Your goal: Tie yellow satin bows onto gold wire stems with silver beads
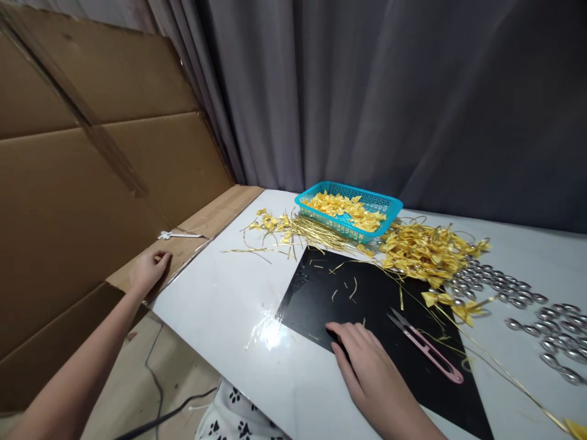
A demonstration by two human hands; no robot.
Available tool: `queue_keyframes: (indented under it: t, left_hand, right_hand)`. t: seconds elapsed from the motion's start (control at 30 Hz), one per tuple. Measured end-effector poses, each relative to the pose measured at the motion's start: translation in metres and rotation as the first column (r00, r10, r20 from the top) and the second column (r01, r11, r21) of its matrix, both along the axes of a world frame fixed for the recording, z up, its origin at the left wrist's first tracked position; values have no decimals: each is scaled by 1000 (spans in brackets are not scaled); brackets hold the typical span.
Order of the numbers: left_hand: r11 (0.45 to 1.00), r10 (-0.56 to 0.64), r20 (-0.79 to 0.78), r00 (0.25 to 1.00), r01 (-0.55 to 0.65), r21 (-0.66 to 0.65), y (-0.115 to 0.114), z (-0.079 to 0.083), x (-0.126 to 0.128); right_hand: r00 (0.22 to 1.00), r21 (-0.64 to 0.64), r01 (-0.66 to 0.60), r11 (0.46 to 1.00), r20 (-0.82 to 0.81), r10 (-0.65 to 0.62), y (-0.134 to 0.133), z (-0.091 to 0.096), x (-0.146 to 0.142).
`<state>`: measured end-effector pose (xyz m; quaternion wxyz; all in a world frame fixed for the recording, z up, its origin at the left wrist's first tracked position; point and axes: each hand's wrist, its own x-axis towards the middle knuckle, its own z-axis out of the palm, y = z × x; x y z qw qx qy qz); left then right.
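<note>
My left hand (150, 269) is over the cardboard strip at the table's left edge, fingers curled; whatever they may hold is hidden. Just beyond it lies a thin white strip with a knobbed end (177, 235). On the near edge of the black mat (330, 293) rests my right hand (362, 357), fingers loosely stretched, nothing seen in them. Pink-handled thread snips (428, 348) lie to its right, blades pointing away. Short gold wire clippings (352, 288) are scattered on the mat. A pile of yellow ribbon bows (422, 250) with gold ties sits at the mat's far right corner.
A blue plastic basket (389, 214) holding yellow bows stands at the back. Beside it are a bundle of gold wire ties (321, 233) and loose bows (270, 221). Silver beads (499, 284) spread over the right side. Tall cardboard (114, 165) walls the left; a grey curtain (367, 91) hangs behind.
</note>
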<state>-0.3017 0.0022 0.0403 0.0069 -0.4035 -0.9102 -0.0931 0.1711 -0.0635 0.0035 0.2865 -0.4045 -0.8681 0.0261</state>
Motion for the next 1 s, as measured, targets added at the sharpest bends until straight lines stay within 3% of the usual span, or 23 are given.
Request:
queue_keyframes:
  t: [0.3, 0.83, 0.93, 1.0]
  left_hand:
    - [996, -94, -79, 992, 93, -13, 0, -2, -3]
    - [994, -106, -71, 992, 104, -23, -4, 2, 11]
    - [995, -96, -40, 995, 95, -18, -2, 2, 8]
    - [996, -91, -14, 996, 91, -8, -1, 1, 5]
  right_hand:
    - [1000, 2, -7, 1000, -6, 7, 1, -3, 1]
    - [999, 18, -18, 1000, -28, 18, 2, -6, 2]
    - [996, -34, -58, 998, -72, 56, 4, 0, -13]
    - [985, -134, -149, 980, -110, 135, 8, 8, -40]
